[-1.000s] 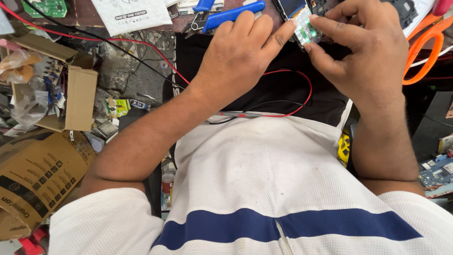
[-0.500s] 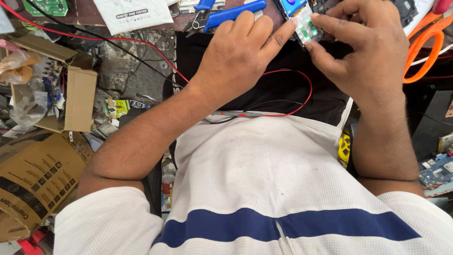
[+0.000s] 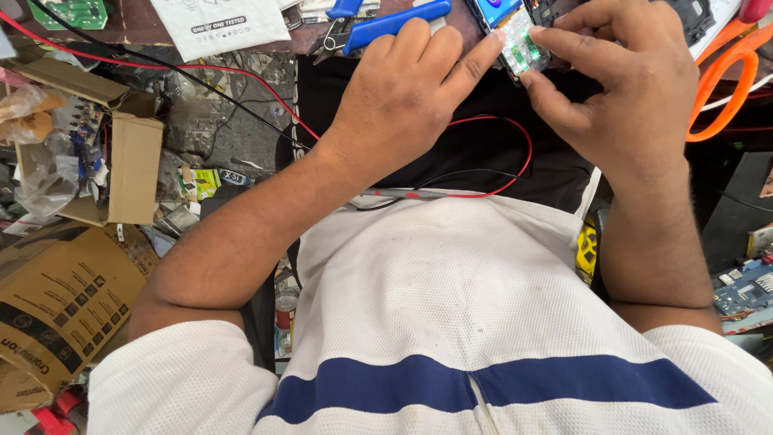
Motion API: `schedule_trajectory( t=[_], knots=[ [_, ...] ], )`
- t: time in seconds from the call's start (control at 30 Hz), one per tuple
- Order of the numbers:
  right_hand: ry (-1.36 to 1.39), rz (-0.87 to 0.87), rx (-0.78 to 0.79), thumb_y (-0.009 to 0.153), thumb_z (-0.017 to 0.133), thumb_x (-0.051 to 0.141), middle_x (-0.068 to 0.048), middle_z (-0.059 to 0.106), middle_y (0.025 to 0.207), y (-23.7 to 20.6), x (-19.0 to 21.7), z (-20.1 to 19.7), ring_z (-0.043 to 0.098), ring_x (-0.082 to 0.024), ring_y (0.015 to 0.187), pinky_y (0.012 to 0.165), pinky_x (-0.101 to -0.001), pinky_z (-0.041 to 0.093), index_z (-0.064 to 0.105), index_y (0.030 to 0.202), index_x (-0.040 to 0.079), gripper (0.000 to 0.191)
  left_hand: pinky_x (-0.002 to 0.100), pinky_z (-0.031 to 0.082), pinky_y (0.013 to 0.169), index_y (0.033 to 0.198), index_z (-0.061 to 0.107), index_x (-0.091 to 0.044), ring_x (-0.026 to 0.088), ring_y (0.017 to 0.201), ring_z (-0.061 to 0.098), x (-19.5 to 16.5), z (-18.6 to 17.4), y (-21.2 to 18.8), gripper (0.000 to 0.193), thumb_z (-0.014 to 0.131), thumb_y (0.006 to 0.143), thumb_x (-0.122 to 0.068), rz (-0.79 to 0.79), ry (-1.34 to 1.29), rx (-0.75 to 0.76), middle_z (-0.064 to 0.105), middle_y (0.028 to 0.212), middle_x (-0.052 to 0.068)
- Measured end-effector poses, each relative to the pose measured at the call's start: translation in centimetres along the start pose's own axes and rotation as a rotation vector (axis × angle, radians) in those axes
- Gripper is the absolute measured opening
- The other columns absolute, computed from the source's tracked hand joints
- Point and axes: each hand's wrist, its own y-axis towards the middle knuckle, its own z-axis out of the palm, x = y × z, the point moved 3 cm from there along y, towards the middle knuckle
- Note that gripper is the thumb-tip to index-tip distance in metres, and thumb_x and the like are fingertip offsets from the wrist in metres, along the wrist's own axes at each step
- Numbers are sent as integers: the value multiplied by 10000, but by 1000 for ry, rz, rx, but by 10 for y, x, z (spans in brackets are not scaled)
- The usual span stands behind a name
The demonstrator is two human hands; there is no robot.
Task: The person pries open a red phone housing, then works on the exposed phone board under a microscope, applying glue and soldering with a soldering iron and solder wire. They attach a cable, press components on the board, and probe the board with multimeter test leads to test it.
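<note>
Near left: brown printed cardboard box (image 3: 60, 302) | mid left: open plain carton (image 3: 133, 165) | far: white padded mailer (image 3: 217, 24) on tabletop (image 3: 145, 28); blue-handled pliers (image 3: 386, 20) | both hands, left hand (image 3: 407, 97) and right hand (image 3: 624, 89), pinch small green circuit board (image 3: 522, 50), fingertips closed on its edges.

A small green circuit board (image 3: 523, 50) with pale, shiny components sits tilted near the top edge of the view. It is pinched between fingertips from both sides, above a dark cloth-covered lap.
</note>
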Motion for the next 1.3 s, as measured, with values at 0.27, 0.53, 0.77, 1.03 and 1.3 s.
schedule_trajectory(
  t=[0.27,0.53,0.77,1.03,1.3],
  knots=[
    [-35,-35,-37,909,748,19,2,630,1153,-5,-1,4,593,-189,1020,875,-296,494,744,1189,111,295,326,430,723,1434,607,-119,178,934,518,-1,0,-1,427,626,1007,-108,-2,-7,2,489,1006,16],
    [-162,-114,-91,992,761,69,6,627,1089,5,8,4,597,-161,950,771,-278,475,760,1166,133,185,312,424,712,1434,616,-121,165,920,514,0,4,0,407,622,1029,-87,7,10,-2,495,999,10],
    [-241,-103,-93,1013,765,105,26,598,1066,11,16,3,583,-149,928,731,-269,452,748,1174,171,175,312,431,732,1442,606,-122,169,937,515,-1,1,-1,416,620,1028,-94,2,2,-2,498,1011,13],
    [-462,-84,-46,948,724,121,54,577,1064,14,31,3,559,-129,892,733,-291,424,700,1169,189,232,319,424,725,1460,595,-119,175,938,514,-1,-1,-1,460,614,1000,-108,-3,8,33,492,1012,11],
    [-399,-62,-67,993,721,126,40,576,1092,13,28,4,559,-137,908,733,-284,437,708,1208,189,224,320,430,726,1457,594,-124,183,935,513,-1,-3,1,466,616,992,-105,1,23,33,487,1010,17]
  ],
)
